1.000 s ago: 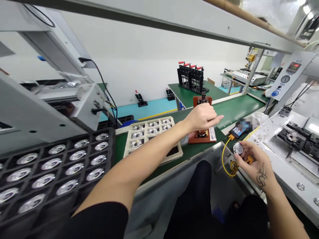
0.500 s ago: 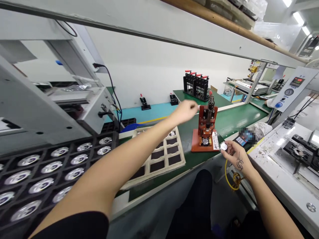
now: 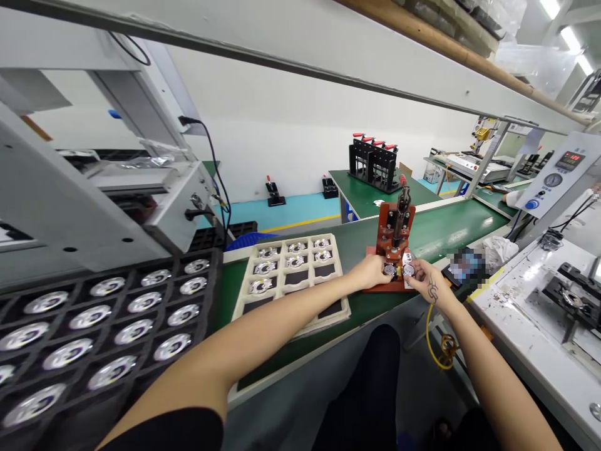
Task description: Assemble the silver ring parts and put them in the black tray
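A red toggle-clamp press [image 3: 395, 228] stands on the green bench with its handle upright. At its base sits a small round metal part [image 3: 389, 269], rather like a watch case. My left hand [image 3: 372, 274] has its fingers closed at the left edge of this part; the fingertips are partly hidden. A second round metal part [image 3: 408, 270] is pinched between the thumb and fingers of my right hand [image 3: 426, 279], just right of the first one. Left of the press lies a cream tray [image 3: 345, 300] with several shiny round metal parts in its upper pockets.
A black tray [image 3: 206, 300] of shiny round parts fills the lower left. Right of my right hand lie a blurred keypad device [image 3: 464, 266] and a white cloth [image 3: 500, 254]. A white machine table [image 3: 526, 294] stands at right. A grey beam [image 3: 291, 47] crosses overhead.
My left hand has come down from beside the clamp's upper part to the round part at the base. My right hand has moved left with its round part, close to the press.
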Available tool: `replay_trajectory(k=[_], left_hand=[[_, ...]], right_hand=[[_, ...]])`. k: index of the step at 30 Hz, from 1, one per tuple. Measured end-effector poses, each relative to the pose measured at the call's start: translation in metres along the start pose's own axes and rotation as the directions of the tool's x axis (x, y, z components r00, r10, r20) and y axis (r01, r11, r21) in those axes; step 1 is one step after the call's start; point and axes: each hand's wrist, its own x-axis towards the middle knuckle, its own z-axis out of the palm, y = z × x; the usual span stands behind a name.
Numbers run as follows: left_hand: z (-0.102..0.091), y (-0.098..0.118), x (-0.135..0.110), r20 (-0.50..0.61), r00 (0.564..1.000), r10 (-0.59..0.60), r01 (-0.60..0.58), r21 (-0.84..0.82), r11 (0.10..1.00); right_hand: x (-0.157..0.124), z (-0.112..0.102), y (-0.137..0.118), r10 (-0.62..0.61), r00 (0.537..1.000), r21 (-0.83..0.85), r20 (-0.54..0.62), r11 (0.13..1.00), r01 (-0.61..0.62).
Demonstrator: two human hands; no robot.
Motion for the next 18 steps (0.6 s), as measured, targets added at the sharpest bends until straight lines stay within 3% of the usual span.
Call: replay_trajectory(k=[3,8,12,15,18], left_hand=[[-0.013,-0.001,-0.013,-0.029,1.000,-0.008,0.009,0.029,1.000],[-0.058,-0.001,-0.045,-0.082,0.995,-0.063,0.069,0.067,0.995],[-0.085,0.003,-0.074,-0.117,0.989,-0.090,0.098,0.068,0.993],[-0.096,0.005,-0.098,-0.139,0.986,-0.097,0.105,0.055,0.993],[-0.106,0.008,-0.120,-0.203,0.978,-0.056,0.069,0.055,0.996]], right_hand=[[0.010,0.006,0.004,-0.028,0.998,-0.031,0.056,0.999,0.030],[0.038,0.021,0.000,-0.077,0.982,-0.068,0.172,0.994,0.090],[0.043,0.025,-0.006,-0.091,0.970,-0.079,0.225,0.991,0.111],[0.039,0.010,-0.012,-0.089,0.975,-0.103,0.204,0.988,0.112],[0.049,-0.024,-0.025,-0.089,0.991,-0.121,0.098,0.988,0.101]])
